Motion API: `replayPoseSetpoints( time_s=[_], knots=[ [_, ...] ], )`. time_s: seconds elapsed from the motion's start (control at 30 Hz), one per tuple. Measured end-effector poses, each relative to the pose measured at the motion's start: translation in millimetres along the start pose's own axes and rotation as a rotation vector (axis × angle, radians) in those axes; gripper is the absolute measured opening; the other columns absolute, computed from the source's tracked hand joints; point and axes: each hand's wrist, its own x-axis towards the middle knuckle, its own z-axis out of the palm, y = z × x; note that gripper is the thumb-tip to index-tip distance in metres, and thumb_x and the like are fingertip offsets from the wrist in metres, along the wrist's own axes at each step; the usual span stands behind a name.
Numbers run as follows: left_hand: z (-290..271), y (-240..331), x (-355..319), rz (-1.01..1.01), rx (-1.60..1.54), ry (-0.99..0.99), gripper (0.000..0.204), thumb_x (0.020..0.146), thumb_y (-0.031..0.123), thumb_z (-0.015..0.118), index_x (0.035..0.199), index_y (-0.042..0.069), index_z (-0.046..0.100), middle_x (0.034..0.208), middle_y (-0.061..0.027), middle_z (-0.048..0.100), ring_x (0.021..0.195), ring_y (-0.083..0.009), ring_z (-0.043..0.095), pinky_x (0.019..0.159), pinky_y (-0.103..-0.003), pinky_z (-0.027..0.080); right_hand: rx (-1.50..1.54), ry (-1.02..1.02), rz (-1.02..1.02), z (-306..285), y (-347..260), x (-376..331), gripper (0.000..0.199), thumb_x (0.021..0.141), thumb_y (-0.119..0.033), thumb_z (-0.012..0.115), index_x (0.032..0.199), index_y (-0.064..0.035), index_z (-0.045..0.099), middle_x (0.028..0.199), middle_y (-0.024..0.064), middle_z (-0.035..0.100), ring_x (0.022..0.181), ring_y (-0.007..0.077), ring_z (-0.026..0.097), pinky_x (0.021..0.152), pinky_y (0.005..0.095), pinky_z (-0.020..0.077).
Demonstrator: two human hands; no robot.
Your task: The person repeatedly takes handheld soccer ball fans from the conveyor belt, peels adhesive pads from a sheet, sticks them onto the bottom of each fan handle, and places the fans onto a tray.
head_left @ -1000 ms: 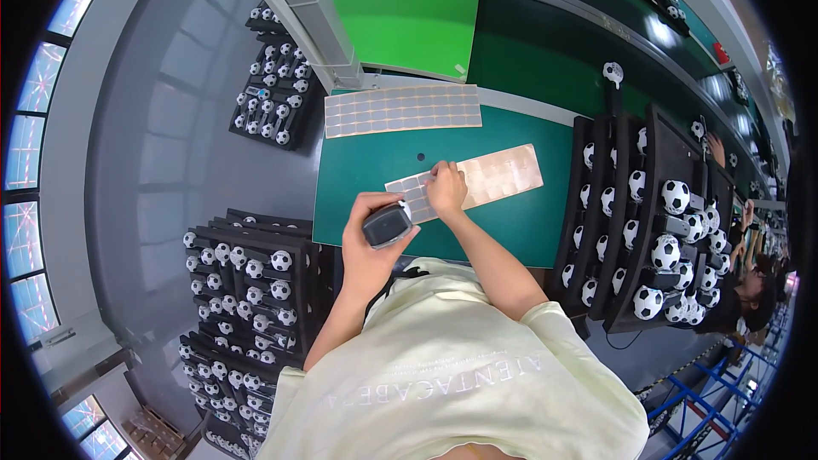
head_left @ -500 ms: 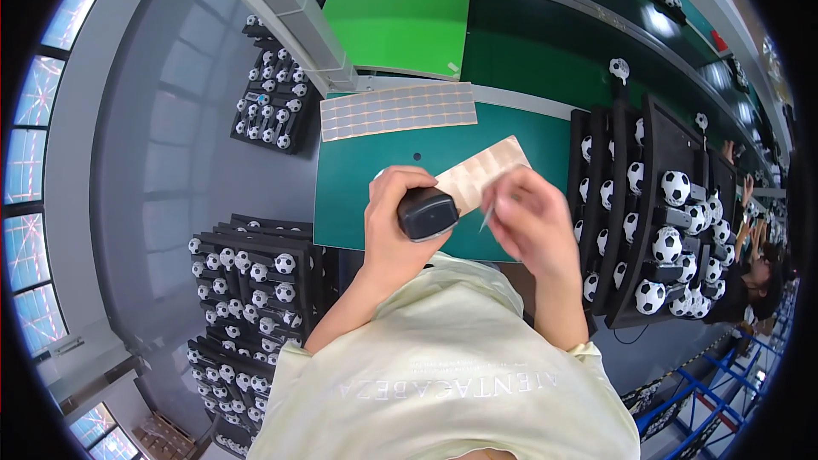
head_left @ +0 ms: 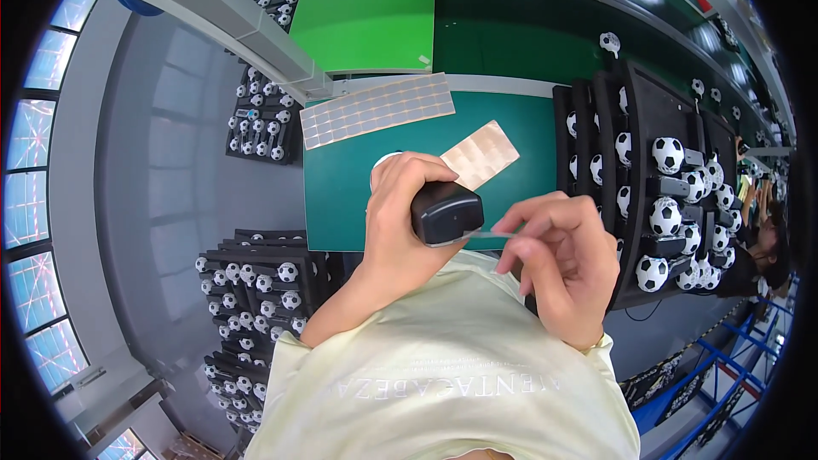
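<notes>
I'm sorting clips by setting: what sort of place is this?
Likely a factory workshop: black trays of identical soccer-ball pieces, a sheet of grey stickers on a green worktable.

The black casing is showing smooth plastic, its top face catching a soft gloss and its edges gleaming. The clear strip beside it is looking like thin, shiny plastic film. On the green tabletop, which is presenting a smooth, low-sheen surface, the tan sheet is glinting in patches like waxed paper, while the grey-squared sheet is appearing flatter and more matt. The pale shirt is creasing as soft cloth with a faint sheen. Across from me, the footballs are shining like glossy plastic, and the grey floor is mirroring window light in a polished finish.
</notes>
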Motion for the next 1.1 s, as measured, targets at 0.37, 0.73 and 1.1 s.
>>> replayPoseSetpoints(
  time_s=[0.37, 0.73, 1.1],
  knots=[
    [0, 8, 5, 0.054, 0.049, -0.028, 0.044, 0.054, -0.002, 0.076, 0.092, 0.003, 0.055, 0.094, -0.0095, 0.057, 0.088, -0.0214, 0.055, 0.076, -0.029, 0.045, 0.371, -0.039, 0.353, 0, -3, 7, 0.011, 0.08, 0.005, 0.063, 0.084, 0.0037, 0.052, 0.069, 0.0067, 0.059, 0.049, 0.0046, 0.053, 0.038, 0.0171, 0.0367],
    [3, 10, 11, 0.127, 0.129, 0.038, 0.044, 0.052, 0.001, 0.072, 0.09, 0.005, 0.051, 0.084, -0.0082, 0.055, 0.081, -0.0272, 0.052, 0.085, -0.039, 0.033, 0.358, 0.029, 0.329, 6, 3, 10, 0.012, 0.08, 0.002, 0.064, 0.082, 0.0036, 0.052, 0.067, 0.0056, 0.058, 0.049, 0.0029, 0.05, 0.039, 0.0161, 0.0361],
    [3, 10, 12, 0.143, 0.148, 0.027, 0.044, 0.052, 0.002, 0.072, 0.091, 0.005, 0.051, 0.084, -0.0087, 0.055, 0.082, -0.0277, 0.053, 0.086, -0.04, 0.033, 0.358, 0.03, 0.32, 5, 3, 12, 0.012, 0.08, 0.003, 0.064, 0.082, 0.0036, 0.053, 0.068, 0.0055, 0.058, 0.054, 0.0036, 0.053, 0.039, 0.0158, 0.0378]
  ],
)
